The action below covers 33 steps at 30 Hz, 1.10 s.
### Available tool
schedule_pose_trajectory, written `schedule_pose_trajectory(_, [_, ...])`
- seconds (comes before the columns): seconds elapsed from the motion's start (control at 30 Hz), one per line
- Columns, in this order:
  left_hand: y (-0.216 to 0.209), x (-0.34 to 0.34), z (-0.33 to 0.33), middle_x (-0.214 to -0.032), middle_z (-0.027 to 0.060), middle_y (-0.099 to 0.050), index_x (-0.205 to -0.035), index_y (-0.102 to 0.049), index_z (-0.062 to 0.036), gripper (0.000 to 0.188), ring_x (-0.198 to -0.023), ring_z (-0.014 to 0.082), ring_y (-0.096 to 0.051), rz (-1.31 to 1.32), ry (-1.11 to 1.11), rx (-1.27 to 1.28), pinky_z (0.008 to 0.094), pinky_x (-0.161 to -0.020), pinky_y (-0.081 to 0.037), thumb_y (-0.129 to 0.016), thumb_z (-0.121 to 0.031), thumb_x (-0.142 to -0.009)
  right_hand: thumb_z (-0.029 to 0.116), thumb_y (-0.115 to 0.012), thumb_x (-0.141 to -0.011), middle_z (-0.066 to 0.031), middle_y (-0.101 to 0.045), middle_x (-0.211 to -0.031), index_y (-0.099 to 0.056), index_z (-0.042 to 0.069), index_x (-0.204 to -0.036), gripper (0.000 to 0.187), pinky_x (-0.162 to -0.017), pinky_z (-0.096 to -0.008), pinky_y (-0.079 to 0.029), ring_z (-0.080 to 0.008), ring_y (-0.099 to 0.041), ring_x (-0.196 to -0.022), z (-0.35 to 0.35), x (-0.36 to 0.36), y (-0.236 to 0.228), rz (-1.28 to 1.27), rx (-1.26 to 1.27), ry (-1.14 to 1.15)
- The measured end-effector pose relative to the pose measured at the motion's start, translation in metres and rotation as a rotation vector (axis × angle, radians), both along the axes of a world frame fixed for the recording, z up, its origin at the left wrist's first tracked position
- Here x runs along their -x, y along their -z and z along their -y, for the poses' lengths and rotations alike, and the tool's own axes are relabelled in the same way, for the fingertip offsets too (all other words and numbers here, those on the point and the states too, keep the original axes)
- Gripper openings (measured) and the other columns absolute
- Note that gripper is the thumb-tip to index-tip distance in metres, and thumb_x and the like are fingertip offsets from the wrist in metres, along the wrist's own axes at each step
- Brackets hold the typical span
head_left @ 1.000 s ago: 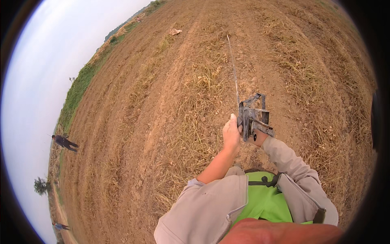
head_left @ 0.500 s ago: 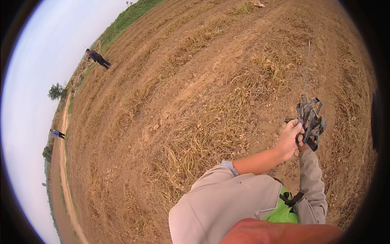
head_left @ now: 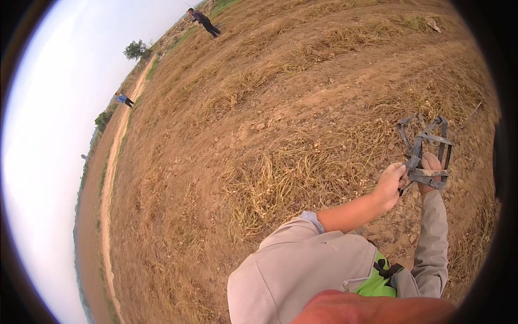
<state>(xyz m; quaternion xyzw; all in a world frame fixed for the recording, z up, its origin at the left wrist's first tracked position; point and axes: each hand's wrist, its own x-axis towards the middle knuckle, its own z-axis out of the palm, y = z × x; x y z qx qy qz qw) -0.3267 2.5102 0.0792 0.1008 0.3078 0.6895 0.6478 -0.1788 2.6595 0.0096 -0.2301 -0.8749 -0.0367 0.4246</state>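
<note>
My left hand is closed, its thumb and fingers pinching the lower left edge of a bundle of dark grey straps. The flat straps stand out in loops, like an open cage. Partly behind and inside these loops is my right hand, its fingers looking curled; what they hold is hidden by the straps. A thin rod sticks out beyond the straps toward the upper right, and its near end cannot be seen.
Dry uprooted plants with pale pods lie in rows over brown soil. A pale scrap lies far right. Two people stand far off, one in dark clothes, one in blue beside a dirt track.
The strap bundle has spread into wider loops, and both hands have shifted slightly, the right one farther right. The rod now tilts right. The whole view has turned, moving the distant people rightward and up.
</note>
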Motion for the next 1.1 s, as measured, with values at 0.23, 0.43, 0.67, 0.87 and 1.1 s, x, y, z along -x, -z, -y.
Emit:
schedule_pose_trajectory(0.23, [0.017,0.001,0.016,-0.075,-0.0026,-0.047,-0.089,-0.049,-0.0091,0.007,-0.060,0.0079,-0.043,0.125,0.102,0.129,0.0268,-0.055,-0.038,-0.050,-0.011,-0.096,0.020,-0.063,-0.090,-0.0187,-0.063,-0.116,-0.063,0.001,-0.114,0.031,-0.096,-0.0482,-0.044,-0.0411,-0.053,-0.113,0.039,-0.022,0.009,0.427,0.922,0.196])
schedule_pose_trajectory(0.43, [0.020,-0.033,0.025,-0.075,0.0000,-0.055,-0.089,-0.055,-0.0057,0.014,-0.066,0.0124,-0.054,0.078,0.368,0.038,0.0287,-0.061,-0.048,-0.047,-0.014,-0.097,0.037,-0.062,-0.093,-0.0201,-0.051,-0.136,-0.047,-0.001,-0.136,0.059,-0.097,-0.0483,-0.046,-0.0353,-0.050,-0.124,0.082,-0.098,0.045,-0.270,1.021,0.366])
schedule_pose_trajectory(0.67, [0.037,-0.121,0.011,-0.116,0.0075,-0.058,-0.127,-0.052,-0.0002,0.037,-0.092,0.0118,-0.057,-0.728,0.587,-0.186,0.0267,-0.075,-0.050,-0.047,-0.004,-0.091,0.044,-0.062,-0.093,0.0019,-0.042,-0.055,-0.050,0.010,-0.068,0.045,-0.044,-0.0316,-0.034,-0.0123,-0.042,-0.045,0.245,-0.221,-0.018,-0.922,1.131,0.479])
schedule_pose_trajectory(0.87, [0.049,-0.227,0.016,-0.135,0.0202,-0.048,-0.135,-0.046,-0.0010,0.060,-0.130,0.0357,-0.042,-1.508,0.663,-1.443,0.0420,-0.110,-0.034,-0.054,0.003,-0.076,0.044,-0.046,-0.101,-0.0009,-0.040,-0.048,-0.047,0.011,-0.061,0.052,-0.045,-0.0345,-0.037,-0.0153,-0.040,-0.041,0.403,-0.239,-0.072,-1.319,1.040,0.228])
schedule_pose_trajectory(1.1, [0.055,-0.326,0.003,-0.134,0.0102,-0.052,-0.130,-0.053,-0.0091,0.052,-0.132,0.0294,-0.043,-1.618,0.546,-1.708,0.0467,-0.112,-0.030,-0.066,-0.019,-0.081,0.053,-0.027,-0.103,-0.0018,-0.037,-0.051,-0.041,0.014,-0.056,0.063,-0.052,-0.0383,-0.038,-0.0189,-0.043,-0.045,0.567,-0.251,-0.101,-1.673,1.118,-0.015])
